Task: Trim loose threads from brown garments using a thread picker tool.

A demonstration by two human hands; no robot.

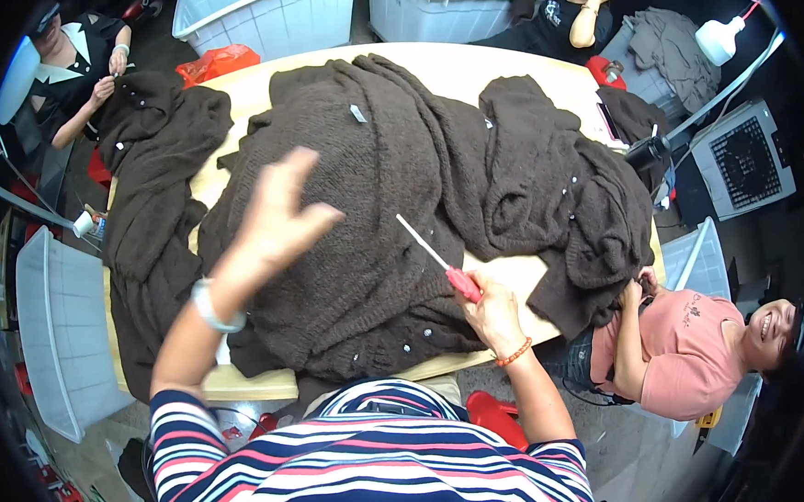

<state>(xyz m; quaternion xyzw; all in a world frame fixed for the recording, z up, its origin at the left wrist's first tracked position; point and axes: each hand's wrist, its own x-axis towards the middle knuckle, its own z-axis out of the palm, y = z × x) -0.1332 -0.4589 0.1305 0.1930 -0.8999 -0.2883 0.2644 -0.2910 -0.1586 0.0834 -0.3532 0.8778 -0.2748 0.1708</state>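
A large heap of dark brown knit garments (372,139) lies in front of me on a pale wooden table (251,384). Over the heap's left part hovers my left hand (280,211), blurred by motion, thumb and fingers apart and nothing in it. My right hand (495,314) is closed round the red handle of a tool with a thin metal shaft (440,261), much like a screwdriver. Its shaft points up and left over the knit cloth. Small pale buttons (406,348) show on the cloth near my body, and a white tag (358,113) lies farther up.
At the right a person in a pink shirt (690,351) handles the garments' edge. A co-worker at the left (72,74) holds brown cloth; another person (572,22) sits at the far side. White plastic bins (259,21) surround the table. A lamp (719,38) hangs at upper right.
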